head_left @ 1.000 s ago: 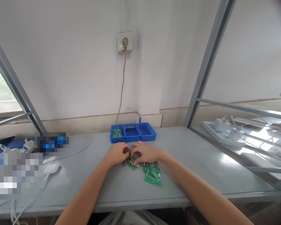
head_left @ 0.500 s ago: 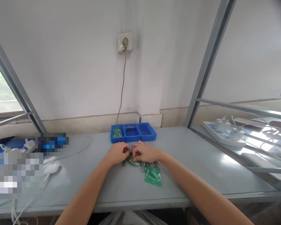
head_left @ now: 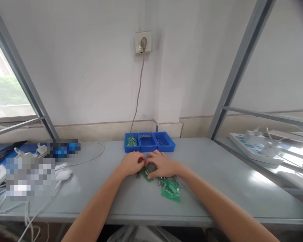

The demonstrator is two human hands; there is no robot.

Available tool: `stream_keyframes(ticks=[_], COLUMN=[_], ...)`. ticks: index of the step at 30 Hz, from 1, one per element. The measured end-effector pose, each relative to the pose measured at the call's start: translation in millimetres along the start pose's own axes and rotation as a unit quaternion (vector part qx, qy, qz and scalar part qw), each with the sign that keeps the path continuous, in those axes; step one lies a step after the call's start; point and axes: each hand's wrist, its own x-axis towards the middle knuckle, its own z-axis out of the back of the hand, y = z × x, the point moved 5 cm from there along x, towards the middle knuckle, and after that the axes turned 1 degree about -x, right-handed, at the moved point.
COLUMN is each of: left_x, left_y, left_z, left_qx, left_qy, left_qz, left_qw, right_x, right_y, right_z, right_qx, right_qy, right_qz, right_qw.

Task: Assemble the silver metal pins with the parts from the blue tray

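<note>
My left hand is closed in a pinch at the upper left edge of a small green plastic bag with metal pieces inside. From the other side my right hand curls over the same bag, its thumb low and its fingers at the top edge, close to the left fingertips. The exact grip of both hands is partly hidden. A second green bag with metal parts lies on the table nearer to me. Loose screw-like metal parts lie beside it, partly under my right hand.
Behind my hands stands a blue three-part tray, holding green bags, a row of small metal parts and loose metal pieces. Cables and a white adapter lie at the left. Grey metal posts frame the table; a power strip is at the right.
The view has shifted, so the scene sits further right. My right thumb and fingers have spread wider over the green bag, and more of the bag shows between them.
</note>
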Motion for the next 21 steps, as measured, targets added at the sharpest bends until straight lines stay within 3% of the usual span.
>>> stream_keyframes(ticks=[21], left_x=[-2], left_y=[2], left_z=[-3.8], left_qx=[-0.003], left_qy=[0.001], left_qz=[-0.018], left_qw=[1.0], right_x=[8], right_y=[-22], right_z=[-6], right_qx=[-0.016], right_qy=[-0.025], right_qz=[-0.046], right_qw=[0.999])
